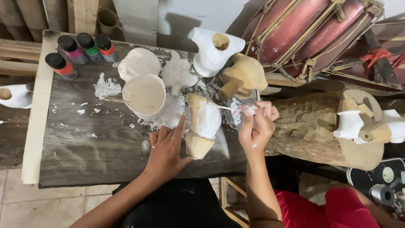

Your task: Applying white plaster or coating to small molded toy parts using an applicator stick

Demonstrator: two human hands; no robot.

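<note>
A: What's on the left?
B: Paint bottles (80, 50), then a bowl (145, 94) w/ white paste on the table (84, 143).
A: The hands?
B: Left hand (165, 150) holds the wood figure (201, 126), mid-table. Right hand (255, 126) pinches a thin brush (222, 107) touching it.

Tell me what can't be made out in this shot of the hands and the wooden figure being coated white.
Head view, the only one:
- Brush tip: hidden behind the right hand; only its thin handle shows.
- Underside of the wooden figure: turned away, with the left hand against its lower side.
- Bottle labels: too small.
- White piece at the left edge: cut off.
</note>
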